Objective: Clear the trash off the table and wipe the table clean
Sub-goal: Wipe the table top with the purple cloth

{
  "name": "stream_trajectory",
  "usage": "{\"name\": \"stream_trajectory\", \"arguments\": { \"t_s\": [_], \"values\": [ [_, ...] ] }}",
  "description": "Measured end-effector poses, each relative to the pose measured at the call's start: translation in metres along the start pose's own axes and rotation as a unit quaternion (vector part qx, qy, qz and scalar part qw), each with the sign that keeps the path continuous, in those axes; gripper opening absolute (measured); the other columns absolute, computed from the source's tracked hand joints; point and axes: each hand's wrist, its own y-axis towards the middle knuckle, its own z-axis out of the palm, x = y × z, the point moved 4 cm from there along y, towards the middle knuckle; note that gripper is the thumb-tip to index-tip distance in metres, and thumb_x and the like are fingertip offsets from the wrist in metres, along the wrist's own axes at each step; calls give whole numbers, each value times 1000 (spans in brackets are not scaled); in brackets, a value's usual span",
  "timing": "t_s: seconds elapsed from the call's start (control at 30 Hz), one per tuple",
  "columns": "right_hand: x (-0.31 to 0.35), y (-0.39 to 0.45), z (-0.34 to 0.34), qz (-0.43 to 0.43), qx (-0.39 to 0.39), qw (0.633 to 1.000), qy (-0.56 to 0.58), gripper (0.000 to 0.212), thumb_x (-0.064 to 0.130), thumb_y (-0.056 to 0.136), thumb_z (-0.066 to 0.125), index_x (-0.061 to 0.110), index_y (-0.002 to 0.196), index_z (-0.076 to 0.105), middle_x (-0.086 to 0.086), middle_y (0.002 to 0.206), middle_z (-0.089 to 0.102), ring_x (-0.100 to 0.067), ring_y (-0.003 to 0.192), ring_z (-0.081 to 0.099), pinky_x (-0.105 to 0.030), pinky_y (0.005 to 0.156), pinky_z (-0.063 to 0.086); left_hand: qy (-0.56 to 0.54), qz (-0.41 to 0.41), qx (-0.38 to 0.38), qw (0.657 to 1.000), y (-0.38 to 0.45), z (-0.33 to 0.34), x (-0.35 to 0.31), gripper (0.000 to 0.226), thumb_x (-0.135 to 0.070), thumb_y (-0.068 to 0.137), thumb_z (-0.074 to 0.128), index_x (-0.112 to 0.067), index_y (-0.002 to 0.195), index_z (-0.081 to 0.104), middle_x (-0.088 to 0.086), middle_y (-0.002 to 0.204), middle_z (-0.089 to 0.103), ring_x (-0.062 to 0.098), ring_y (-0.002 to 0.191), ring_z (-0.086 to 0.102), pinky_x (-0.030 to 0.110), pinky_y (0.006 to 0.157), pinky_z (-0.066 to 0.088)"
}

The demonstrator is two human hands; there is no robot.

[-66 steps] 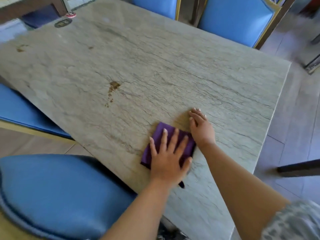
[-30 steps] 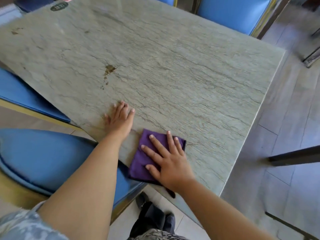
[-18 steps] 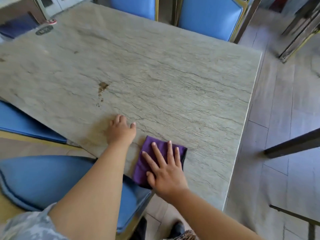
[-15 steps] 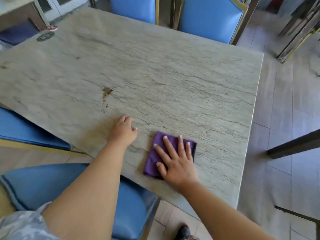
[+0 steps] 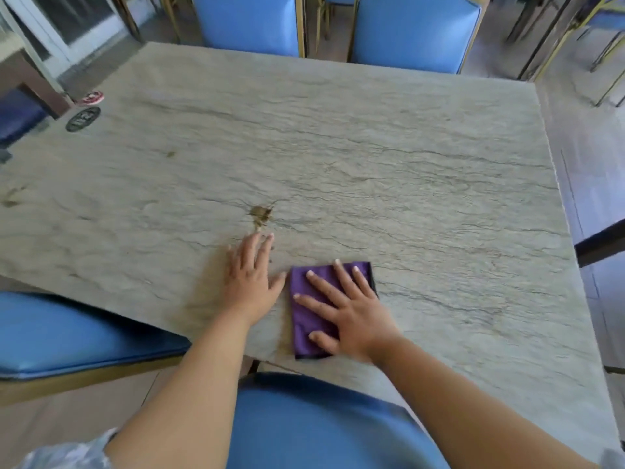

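A folded purple cloth (image 5: 301,321) lies on the pale stone table (image 5: 422,184) close to its near edge. My right hand (image 5: 350,314) presses flat on the cloth with fingers spread, covering its right half. Just left of the cloth, my left hand (image 5: 250,282) rests flat on the bare tabletop, its thumb almost touching the cloth. A brown stain (image 5: 260,213) with small drips sits just beyond my left fingertips. Fainter brown marks show further left (image 5: 170,154) and by the left edge (image 5: 10,198).
A black round disc (image 5: 83,119) and a red one (image 5: 91,97) lie at the far left corner. Blue chairs stand at the far side (image 5: 412,32), at the left (image 5: 67,333) and right below me (image 5: 321,431). The table's right edge drops to a tiled floor (image 5: 588,154).
The cloth passed from under my left hand to under my right. My right hand has slid it from the table's near edge further onto the top, and my left hand has moved toward the stain.
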Motion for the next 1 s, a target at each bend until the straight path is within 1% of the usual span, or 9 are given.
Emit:
{"name": "stream_trajectory", "arguments": {
  "t_s": [0.1,0.23,0.37,0.5,0.57,0.67,0.73,0.83,1.0],
  "values": [
    [-31,28,-4,185,-2,983,10,67,70,86,24,50,148,7,9,162,1,-35,147,-13,-54,117,-7,0,-91,35,995,-8,16,17,95,-74,83,23,-12,154,10,7,161,6,24,149,4,50,120,2],
    [-31,67,-9,347,7,937,41,67,66,89,18,44,150,1,5,161,-11,-40,143,-21,-56,114,-15,-17,-76,-36,996,-8,14,16,77,-57,88,24,-12,149,31,9,157,28,29,144,26,52,118,9],
    [19,66,-5,187,14,982,28,66,66,90,13,43,151,0,3,161,-12,-40,142,-25,-57,114,-15,-97,-91,-81,988,-8,7,20,69,-37,83,25,-12,144,42,8,152,38,27,140,37,50,117,17],
    [3,45,-2,36,32,999,3,64,70,89,19,52,147,0,12,160,-7,-32,145,-20,-51,117,-9,-132,-108,-101,980,0,-5,29,65,-34,85,22,-11,137,52,9,141,52,28,127,50,43,106,36],
    [-19,52,-5,118,21,993,-3,66,71,86,18,52,147,4,12,161,-4,-31,146,-16,-52,118,-5,-123,-71,-107,984,10,-9,39,56,-30,88,29,-9,131,57,11,131,59,31,115,58,41,95,45],
    [-32,83,-7,324,15,946,20,68,69,87,17,47,149,1,6,161,-10,-36,145,-20,-54,116,-12,-89,14,-87,992,36,-7,65,51,-27,89,32,-7,130,56,9,134,57,30,118,56,41,99,45],
    [-21,110,-8,397,19,917,38,69,67,89,17,43,150,-3,1,161,-15,-41,142,-23,-58,114,-13,-75,29,-84,993,58,-10,85,50,-25,89,33,-9,130,56,7,138,54,29,121,55,45,101,44],
    [24,148,-5,390,12,920,43,71,65,88,17,39,152,0,-5,161,-12,-45,142,-21,-60,112,-13,-58,56,-69,994,87,-14,110,52,-25,86,33,-11,130,57,4,141,52,28,127,52,54,104,37],
    [98,161,5,267,-15,963,40,69,67,87,30,42,150,18,1,161,7,-40,147,-3,-57,115,-1,-34,108,-42,993,113,-15,130,55,-30,80,39,-14,128,60,3,141,53,28,129,51,55,105,36]
  ]
}}
